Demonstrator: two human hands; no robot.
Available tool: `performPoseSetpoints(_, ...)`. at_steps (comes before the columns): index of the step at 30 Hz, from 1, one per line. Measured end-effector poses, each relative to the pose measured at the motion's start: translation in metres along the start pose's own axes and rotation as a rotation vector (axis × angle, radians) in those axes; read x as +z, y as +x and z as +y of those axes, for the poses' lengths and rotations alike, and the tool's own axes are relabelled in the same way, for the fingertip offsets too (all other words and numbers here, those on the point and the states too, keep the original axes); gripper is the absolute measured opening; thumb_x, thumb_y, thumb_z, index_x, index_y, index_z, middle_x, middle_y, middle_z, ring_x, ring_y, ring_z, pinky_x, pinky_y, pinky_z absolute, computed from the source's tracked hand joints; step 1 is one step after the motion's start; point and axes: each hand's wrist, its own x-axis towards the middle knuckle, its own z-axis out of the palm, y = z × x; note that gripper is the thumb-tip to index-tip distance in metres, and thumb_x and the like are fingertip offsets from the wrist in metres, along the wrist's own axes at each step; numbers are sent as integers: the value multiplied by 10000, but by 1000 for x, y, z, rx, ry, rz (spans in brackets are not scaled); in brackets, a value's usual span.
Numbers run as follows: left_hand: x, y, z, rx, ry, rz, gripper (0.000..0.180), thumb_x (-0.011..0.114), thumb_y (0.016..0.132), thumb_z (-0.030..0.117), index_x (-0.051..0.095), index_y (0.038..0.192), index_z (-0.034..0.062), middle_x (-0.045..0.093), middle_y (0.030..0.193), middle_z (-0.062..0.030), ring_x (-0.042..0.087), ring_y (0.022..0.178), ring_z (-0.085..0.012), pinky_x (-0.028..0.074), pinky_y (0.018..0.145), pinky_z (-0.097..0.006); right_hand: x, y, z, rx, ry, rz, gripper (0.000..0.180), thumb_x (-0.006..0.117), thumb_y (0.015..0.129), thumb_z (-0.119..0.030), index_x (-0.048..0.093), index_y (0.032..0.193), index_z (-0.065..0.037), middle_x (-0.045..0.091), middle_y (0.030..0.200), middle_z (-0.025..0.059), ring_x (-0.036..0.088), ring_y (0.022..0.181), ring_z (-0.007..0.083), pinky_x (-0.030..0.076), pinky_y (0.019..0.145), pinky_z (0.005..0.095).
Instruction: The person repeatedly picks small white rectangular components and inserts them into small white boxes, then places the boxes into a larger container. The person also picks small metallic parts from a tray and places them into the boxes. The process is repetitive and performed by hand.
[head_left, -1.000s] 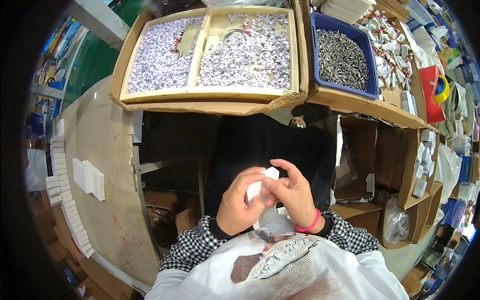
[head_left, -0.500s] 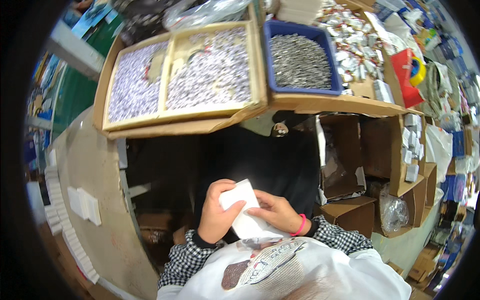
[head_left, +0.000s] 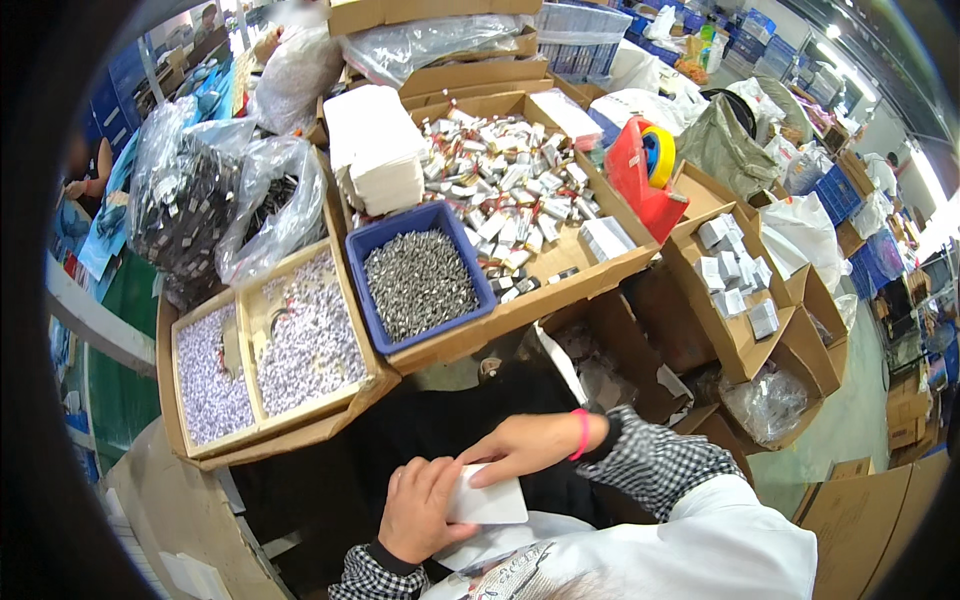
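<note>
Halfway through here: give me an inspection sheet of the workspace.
Surface: tan tabletop at lower left, flat white boxes on it.
Things in hand: one white box.
Clutter: plastic bags with dark pieces; red tape dispenser; small white boxes in an open carton.
Hands: left hand grips the white box's left side; right hand touches its upper edge.
Cables: nothing seen that is clearly a cable.
Surroundings: wooden tray of tiny pale pieces; blue bin of metal pieces; a co-worker at far left.
</note>
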Motion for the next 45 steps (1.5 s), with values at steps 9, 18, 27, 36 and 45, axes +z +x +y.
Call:
performPoseSetpoints(9,51,-27,-21,-373,-1719,-162,860,777,672,457,393,1286,-7,528,1118,-90,543,1018,-171,460,888,-321,-181,-82,-18,147,-1217,874,181,607,802,-102,683,966,-81,657,929,86,589,936,252,473,827,354)
performPoseSetpoints(18,58,-22,-5,-280,-1731,-138,955,755,666,582,388,1325,-5,556,1141,-80,570,1006,-177,465,876,-319,-229,-92,7,299,-1273,544,270,607,759,-62,686,1000,-155,621,999,31,575,1014,241,478,855,343)
performPoseSetpoints(27,58,-16,-4,-328,-1760,-81,986,758,661,584,367,1350,-3,543,1183,-85,566,1037,-185,458,907,-337,-228,-90,0,294,-1263,525,260,621,754,-112,640,1013,-91,599,970,83,581,984,279,474,841,382)
performPoseSetpoints(36,59,-14,-10,-331,-1768,-111,1030,748,658,604,325,1385,9,531,1208,-80,558,1064,-199,459,936,-357,-231,-111,-39,269,-900,461,199,605,803,-180,544,921,-32,600,868,134,595,842,322,467,744,367)
performPoseSetpoints(45,51,-8,-12,-444,-1798,-136,906,795,630,476,399,1280,-15,514,1151,-120,554,1025,-203,470,915,-369,-227,-109,-49,336,-712,582,347,574,820,-163,508,1146,-63,620,824,127,637,760,261,497,685,343)
